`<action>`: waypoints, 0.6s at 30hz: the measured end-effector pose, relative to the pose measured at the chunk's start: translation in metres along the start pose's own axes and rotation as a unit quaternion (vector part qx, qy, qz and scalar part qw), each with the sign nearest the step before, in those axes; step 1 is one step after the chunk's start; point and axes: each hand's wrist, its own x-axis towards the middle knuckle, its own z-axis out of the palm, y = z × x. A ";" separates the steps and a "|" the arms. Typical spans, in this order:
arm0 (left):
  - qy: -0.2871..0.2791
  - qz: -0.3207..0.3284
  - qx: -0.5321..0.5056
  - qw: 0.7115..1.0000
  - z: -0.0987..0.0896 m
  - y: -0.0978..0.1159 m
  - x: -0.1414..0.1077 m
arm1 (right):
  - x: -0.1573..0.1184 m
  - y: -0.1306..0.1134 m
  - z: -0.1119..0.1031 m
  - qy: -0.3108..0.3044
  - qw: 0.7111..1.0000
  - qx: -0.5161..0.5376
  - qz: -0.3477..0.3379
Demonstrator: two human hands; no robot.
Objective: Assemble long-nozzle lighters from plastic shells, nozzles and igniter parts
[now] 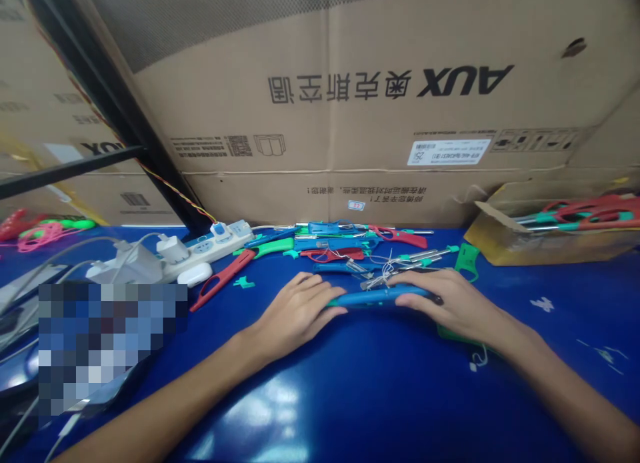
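Note:
Just above the blue table, a blue plastic lighter handle (373, 297) lies level between my two hands. My left hand (303, 309) is closed around its left end, where a bit of green shows. The fingers of my right hand (445, 296) grip its right end, next to a dark tip. Thin white wires and a clear small part (373, 283) sit right behind the handle. Beyond them is a pile of long lighter pieces, including a red handle (330, 255), a blue handle (340, 243) and metal tubes (425, 256). A green plastic piece (453, 333) is partly hidden under my right forearm.
A cardboard box (505, 243) with red-handled lighters stands at the right. On the left are a power strip (200, 249) with chargers, a white earphone case (195, 274), a blurred-out device (110, 343) and cables. A large carton (340, 129) walls off the back.

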 end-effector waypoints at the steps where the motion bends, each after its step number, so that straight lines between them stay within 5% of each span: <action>1: -0.014 -0.009 -0.008 1.000 0.001 0.000 -0.001 | 0.000 0.004 -0.001 0.005 1.000 -0.010 0.000; 7: -0.061 -0.049 -0.029 0.997 0.004 -0.005 -0.007 | -0.010 0.045 -0.029 0.083 0.989 -0.106 0.053; 11: -0.081 -0.034 -0.032 0.996 0.005 -0.007 -0.007 | -0.032 0.082 -0.061 0.017 0.983 -0.127 0.129; 16: -0.091 -0.003 -0.007 0.996 0.004 -0.005 -0.007 | -0.065 0.121 -0.076 -0.090 0.966 0.004 0.241; 18: -0.087 0.006 0.008 0.996 0.004 -0.004 -0.007 | -0.072 0.126 -0.073 -0.029 0.976 0.001 0.216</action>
